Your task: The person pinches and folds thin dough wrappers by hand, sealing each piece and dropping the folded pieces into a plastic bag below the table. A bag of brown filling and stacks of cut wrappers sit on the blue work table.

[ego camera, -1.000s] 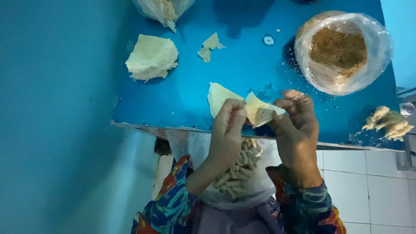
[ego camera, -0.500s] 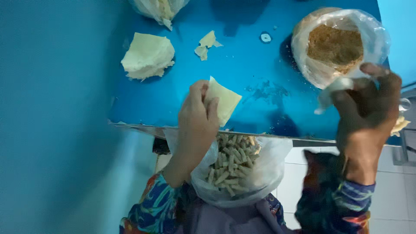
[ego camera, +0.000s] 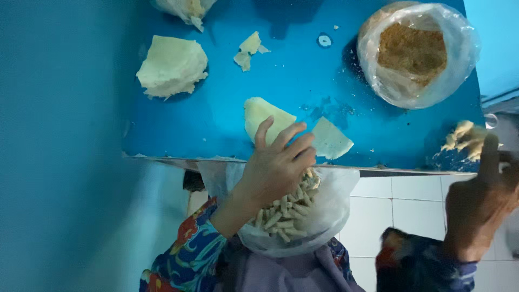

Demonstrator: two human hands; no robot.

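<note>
The left hand (ego camera: 278, 165) rests open at the near edge of the blue table (ego camera: 216, 108), fingers spread over a pale wrapper sheet (ego camera: 259, 111); a second sheet (ego camera: 330, 139) lies just beside it. Below the edge hangs a clear bag of rolled pieces (ego camera: 294, 216). The right hand (ego camera: 484, 197) is blurred off the table's right corner; its grip cannot be told. A bag of brown filling (ego camera: 413, 51) and a stack of wrappers (ego camera: 172, 66) sit farther back.

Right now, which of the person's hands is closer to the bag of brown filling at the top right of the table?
Right. The right hand is below the bag of brown filling, off the table's right corner; the left hand rests on a pastry sheet mid-table, farther away.
</note>
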